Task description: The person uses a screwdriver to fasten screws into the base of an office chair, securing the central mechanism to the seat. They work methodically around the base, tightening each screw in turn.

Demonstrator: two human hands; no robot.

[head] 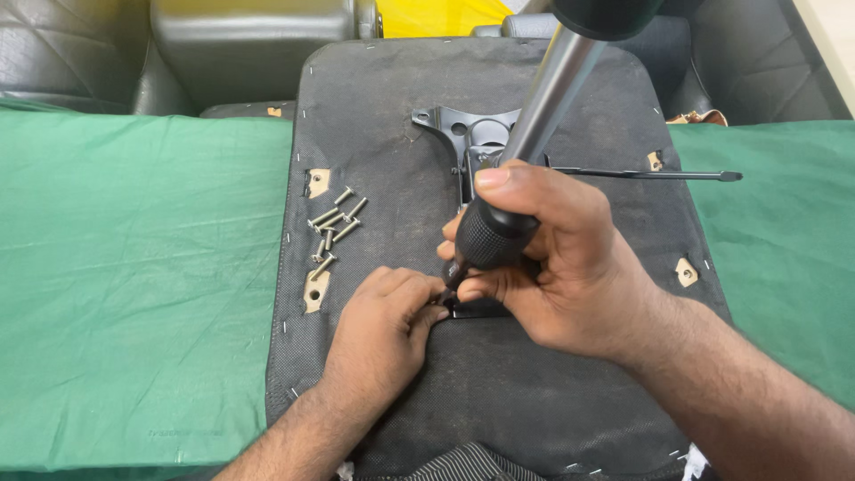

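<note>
We see a seat base [374, 116] lying on a cloth [134, 267], screws [331, 227] on its left part, a bracket [468, 134] and post [552, 85] at its middle, a lever [650, 175] running right, and both hands [543, 258] before the bracket, left [383, 330] beside right.

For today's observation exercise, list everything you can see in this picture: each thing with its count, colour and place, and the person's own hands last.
seat base: one, black fabric underside, centre, lying on the cloth
metal bracket: one, black, upper middle of the seat base
gas cylinder: one, silver, rising from the bracket toward the camera
lever rod: one, black, sticking out to the right
bolts: a loose cluster, silver, left part of the seat base
screwdriver: one, black handle, in the right hand
cloth: green, covering the table
right hand: grips the screwdriver
left hand: fingertips at the screwdriver tip
</note>
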